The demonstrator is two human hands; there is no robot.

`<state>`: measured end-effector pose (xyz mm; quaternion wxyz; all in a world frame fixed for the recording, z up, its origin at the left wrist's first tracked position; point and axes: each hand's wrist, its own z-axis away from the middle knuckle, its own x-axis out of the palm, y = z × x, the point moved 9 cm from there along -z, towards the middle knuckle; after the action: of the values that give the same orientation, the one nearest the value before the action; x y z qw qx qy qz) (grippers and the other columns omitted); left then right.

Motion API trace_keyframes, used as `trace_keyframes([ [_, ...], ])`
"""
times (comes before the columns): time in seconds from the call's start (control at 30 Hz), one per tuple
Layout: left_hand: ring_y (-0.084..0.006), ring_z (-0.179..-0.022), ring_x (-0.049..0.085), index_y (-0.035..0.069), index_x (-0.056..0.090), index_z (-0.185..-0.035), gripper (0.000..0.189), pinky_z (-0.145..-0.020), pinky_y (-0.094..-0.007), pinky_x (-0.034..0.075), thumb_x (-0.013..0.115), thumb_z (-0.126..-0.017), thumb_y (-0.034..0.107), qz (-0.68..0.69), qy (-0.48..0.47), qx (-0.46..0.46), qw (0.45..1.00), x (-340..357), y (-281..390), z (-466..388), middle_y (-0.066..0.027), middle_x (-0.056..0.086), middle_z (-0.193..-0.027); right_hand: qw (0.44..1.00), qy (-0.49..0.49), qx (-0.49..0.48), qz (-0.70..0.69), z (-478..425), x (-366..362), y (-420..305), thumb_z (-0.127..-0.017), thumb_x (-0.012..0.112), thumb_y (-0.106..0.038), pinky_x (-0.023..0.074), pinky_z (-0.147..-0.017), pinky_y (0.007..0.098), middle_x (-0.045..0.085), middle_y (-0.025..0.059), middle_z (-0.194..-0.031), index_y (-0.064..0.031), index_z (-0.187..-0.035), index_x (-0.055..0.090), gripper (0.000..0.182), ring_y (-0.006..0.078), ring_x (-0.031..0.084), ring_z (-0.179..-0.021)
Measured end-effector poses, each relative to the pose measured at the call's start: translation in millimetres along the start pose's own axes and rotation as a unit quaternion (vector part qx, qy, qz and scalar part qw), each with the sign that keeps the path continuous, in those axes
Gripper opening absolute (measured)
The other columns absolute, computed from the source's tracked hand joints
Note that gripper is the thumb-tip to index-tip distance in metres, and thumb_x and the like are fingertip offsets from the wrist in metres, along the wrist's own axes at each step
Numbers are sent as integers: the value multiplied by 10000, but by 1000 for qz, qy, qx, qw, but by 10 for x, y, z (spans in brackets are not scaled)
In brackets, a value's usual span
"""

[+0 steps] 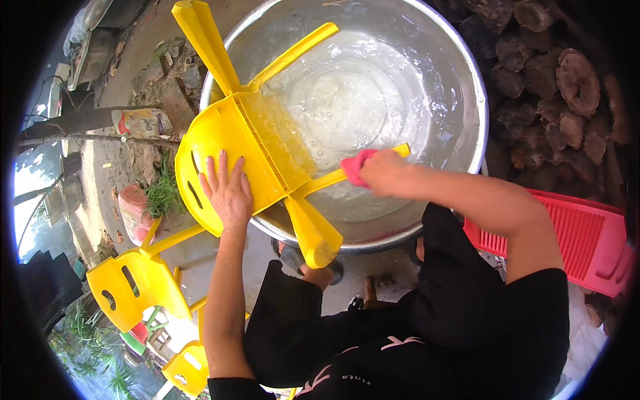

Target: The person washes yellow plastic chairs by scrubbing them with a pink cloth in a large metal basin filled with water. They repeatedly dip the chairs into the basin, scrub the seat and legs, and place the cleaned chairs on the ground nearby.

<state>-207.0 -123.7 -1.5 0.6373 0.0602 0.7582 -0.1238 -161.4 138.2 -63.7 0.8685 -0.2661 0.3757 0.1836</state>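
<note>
A yellow plastic chair (215, 120) lies tipped across the rim of a large round metal basin (467, 70). Part of its seat and some legs reach over or into the clear water (345, 105). My left hand (227, 195) rests flat on the chair's slotted backrest, fingers spread and gripping nothing. Bunched in my right hand (387, 172) is a pink cloth (356, 167), pressed around one chair leg (327, 181) above the basin. The leg's tip sticks out past my knuckles. Fingers on the leg's underside are hidden.
More yellow chairs (145, 285) stand at the lower left. A red plastic washboard (575, 240) lies at right, below stacked cut logs (545, 90). Rubble (175, 80), grass (165, 192) and a branch with a plastic wrapper (142, 122) lie left of the basin. My knees are close to its near rim.
</note>
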Motion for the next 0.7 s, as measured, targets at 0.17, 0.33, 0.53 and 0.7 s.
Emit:
trace_keyframes([
  [0.17, -335, -1415, 336, 203, 669, -1198, 335, -1169, -522, 174, 624, -868, 161, 1, 7, 0, 1000, -40, 25, -1, -71, 491, -1443, 998, -19, 57, 1, 348, -38, 589, -731, 661, -155, 553, -682, 428, 697, 165, -804, -16, -843, 706, 184, 325, 701, -766],
  [0.33, -342, -1422, 322, 203, 682, -1195, 345, -1174, -522, 163, 621, -860, 153, -10, 4, 0, 1000, 23, 10, 10, -70, 481, -1459, 995, -48, 9, -85, -100, 113, 189, -701, 628, -125, 537, -668, 437, 695, 207, -833, 2, -816, 701, 186, 347, 699, -776],
  [0.53, -347, -1421, 322, 203, 686, -1195, 356, -1175, -519, 159, 616, -852, 136, 1, 4, 19, 1000, 19, 34, -25, -73, 490, -1452, 988, -59, -109, -89, -738, 84, -486, -684, 648, -171, 538, -706, 420, 714, 161, -879, -19, -827, 717, 220, 292, 703, -845],
  [0.7, -343, -1419, 326, 203, 682, -1196, 358, -1174, -515, 164, 618, -850, 134, -14, -4, 0, 1000, 50, -6, 2, -70, 480, -1461, 979, 72, -176, -69, -833, 164, -926, -673, 687, -228, 538, -728, 392, 719, 131, -890, -54, -853, 732, 255, 274, 701, -858],
])
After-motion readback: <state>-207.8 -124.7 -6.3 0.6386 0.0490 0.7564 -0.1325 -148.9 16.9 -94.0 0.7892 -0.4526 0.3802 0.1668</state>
